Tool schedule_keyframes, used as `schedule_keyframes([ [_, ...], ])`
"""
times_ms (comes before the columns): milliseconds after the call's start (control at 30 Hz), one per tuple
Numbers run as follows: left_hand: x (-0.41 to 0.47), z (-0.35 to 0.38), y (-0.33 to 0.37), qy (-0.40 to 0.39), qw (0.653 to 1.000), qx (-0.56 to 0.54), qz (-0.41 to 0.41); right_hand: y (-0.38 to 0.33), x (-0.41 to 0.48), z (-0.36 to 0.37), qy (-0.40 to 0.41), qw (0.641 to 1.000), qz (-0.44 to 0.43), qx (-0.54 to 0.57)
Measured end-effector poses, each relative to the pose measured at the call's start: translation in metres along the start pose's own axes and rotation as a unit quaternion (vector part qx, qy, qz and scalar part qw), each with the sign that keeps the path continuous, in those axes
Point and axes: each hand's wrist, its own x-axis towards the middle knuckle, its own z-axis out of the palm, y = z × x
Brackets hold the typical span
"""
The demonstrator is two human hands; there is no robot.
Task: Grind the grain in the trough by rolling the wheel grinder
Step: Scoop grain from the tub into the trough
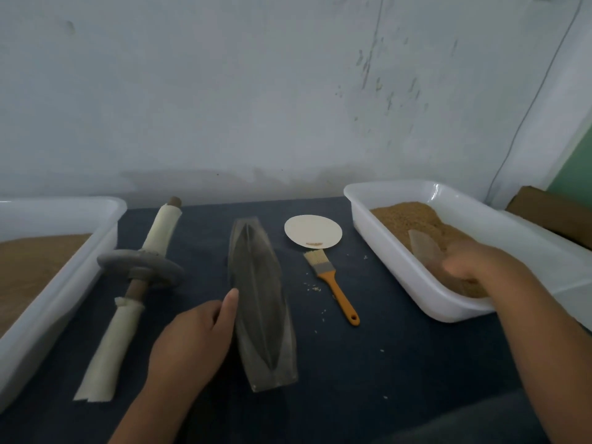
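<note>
Head view: the trough (259, 302) is lying on the dark blue table (384, 347) at the lower centre of the frame. It is a grey, boat-shaped piece whose long axis is running from the bottom centre up toward the middle, its far end leaning slightly left.

The wheel grinder (137, 267) is lying flat on the table to the left of the trough, apart from it. Its axle is pointing from the lower left up toward the centre, its grey disc is sitting at mid-length, and both handles are wrapped in white cloth.

The left hand (192, 334) is resting against the trough's left wall, with the thumb laid straight along that wall. Its fingers are tucked out of sight, so I cannot tell how they are lying.

At the right, the right hand (474, 264) is blurred. Its fingers are curling round a translucent scoop (423, 248) that is dipping into the grain (407, 216) in a white tub (400, 274).

A second white tub (64, 277) is sitting at the left edge. A paper plate (313, 231) and an orange-handled brush (333, 283) are lying between the trough and the right tub.
</note>
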Motion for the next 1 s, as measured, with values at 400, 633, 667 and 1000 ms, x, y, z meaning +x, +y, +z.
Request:
schedule_keyframes([
  [400, -0.001, 0.001, 0.0, -0.009, 1.0, -0.006, 0.001, 0.018, 0.0, -0.014, 0.023, 0.998, -0.033, -0.043],
  [633, 0.0, 0.003, 0.0, -0.012, 1.0, -0.014, 0.0, 0.054, -0.024, -0.063, 0.011, 0.996, -0.071, -0.049],
  [667, 0.0, 0.003, 0.0, -0.012, 1.0, -0.013, -0.002, 0.057, -0.026, -0.066, -0.007, 0.996, -0.061, -0.066],
  [1000, 0.0, 0.001, 0.001, -0.038, 0.999, -0.011, -0.017, -0.032, 0.016, -0.019, 0.022, 0.99, -0.114, -0.074],
])
